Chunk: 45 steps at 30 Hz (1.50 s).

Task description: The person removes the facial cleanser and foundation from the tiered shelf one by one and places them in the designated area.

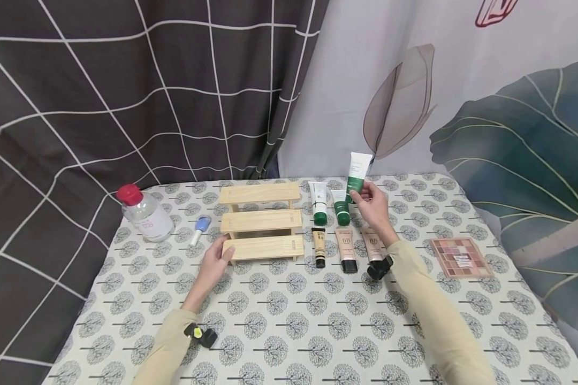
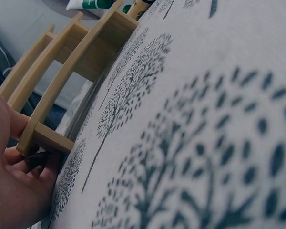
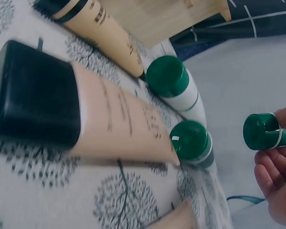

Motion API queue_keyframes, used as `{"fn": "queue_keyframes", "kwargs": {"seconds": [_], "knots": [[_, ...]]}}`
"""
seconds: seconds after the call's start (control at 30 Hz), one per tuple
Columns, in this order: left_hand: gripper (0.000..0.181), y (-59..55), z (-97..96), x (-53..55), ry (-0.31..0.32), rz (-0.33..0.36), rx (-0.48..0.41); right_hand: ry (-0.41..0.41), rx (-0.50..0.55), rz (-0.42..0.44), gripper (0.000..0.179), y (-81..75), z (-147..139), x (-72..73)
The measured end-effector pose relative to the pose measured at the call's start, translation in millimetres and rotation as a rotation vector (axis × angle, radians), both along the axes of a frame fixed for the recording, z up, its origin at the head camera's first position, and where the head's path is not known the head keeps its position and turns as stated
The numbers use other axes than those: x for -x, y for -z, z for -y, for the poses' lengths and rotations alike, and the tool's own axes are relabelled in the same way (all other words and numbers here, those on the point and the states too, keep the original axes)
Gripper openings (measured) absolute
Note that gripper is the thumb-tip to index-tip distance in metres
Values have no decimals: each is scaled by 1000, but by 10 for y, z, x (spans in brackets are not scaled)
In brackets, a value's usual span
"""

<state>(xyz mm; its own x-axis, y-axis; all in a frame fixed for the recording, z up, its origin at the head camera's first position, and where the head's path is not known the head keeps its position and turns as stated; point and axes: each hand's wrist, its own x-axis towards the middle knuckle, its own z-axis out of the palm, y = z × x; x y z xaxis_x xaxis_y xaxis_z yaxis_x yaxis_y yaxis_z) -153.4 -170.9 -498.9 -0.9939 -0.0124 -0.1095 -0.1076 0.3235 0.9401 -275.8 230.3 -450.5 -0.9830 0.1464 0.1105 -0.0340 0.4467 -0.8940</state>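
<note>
A three-step wooden display shelf [image 1: 262, 247] stands on the table. My left hand [image 1: 215, 260] grips the left end of its lowest step; up close, fingers [image 2: 26, 164] curl around and under that end. My right hand [image 1: 373, 206] pinches a green-and-white squeeze tube [image 1: 358, 174] and holds it up, white end on top and green cap [image 3: 262, 131] downward. Below it lie a second green-and-white tube [image 1: 340, 207] and a mostly white tube with a green cap [image 1: 319, 202]. Nearer me are a small yellow-beige tube [image 1: 319, 246] and two BB cream tubes, one [image 1: 347, 248] fully visible, the other [image 1: 373, 245] partly behind the right wrist.
A clear bottle with a red cap [image 1: 146, 214] stands at the left, with a blue nail polish bottle with a white cap [image 1: 200, 230] beside it. An eyeshadow palette [image 1: 461, 258] lies at the right. Curtains [image 1: 197, 96] hang behind the tree-print tablecloth [image 1: 279, 321].
</note>
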Motion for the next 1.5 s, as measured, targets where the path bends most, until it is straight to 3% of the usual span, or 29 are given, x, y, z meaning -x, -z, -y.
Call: {"fn": "queue_keyframes", "kwargs": {"seconds": [0.77,1.13,1.2,1.33,1.5], "knots": [[51,-3,-1,-10,0,-20,-6,61,-171,227,50,154,-295,-81],[50,-1,-5,-4,2,-26,-17,51,-231,348,54,191,-363,-75],[51,-54,-17,-21,5,-20,-19,50,-247,354,56,190,-374,-72],[51,-59,-14,-28,1,-25,-21,28,-263,366,59,181,-395,-74],[51,-11,6,-15,-2,-29,-8,8,-300,375,62,172,-404,-63]]}}
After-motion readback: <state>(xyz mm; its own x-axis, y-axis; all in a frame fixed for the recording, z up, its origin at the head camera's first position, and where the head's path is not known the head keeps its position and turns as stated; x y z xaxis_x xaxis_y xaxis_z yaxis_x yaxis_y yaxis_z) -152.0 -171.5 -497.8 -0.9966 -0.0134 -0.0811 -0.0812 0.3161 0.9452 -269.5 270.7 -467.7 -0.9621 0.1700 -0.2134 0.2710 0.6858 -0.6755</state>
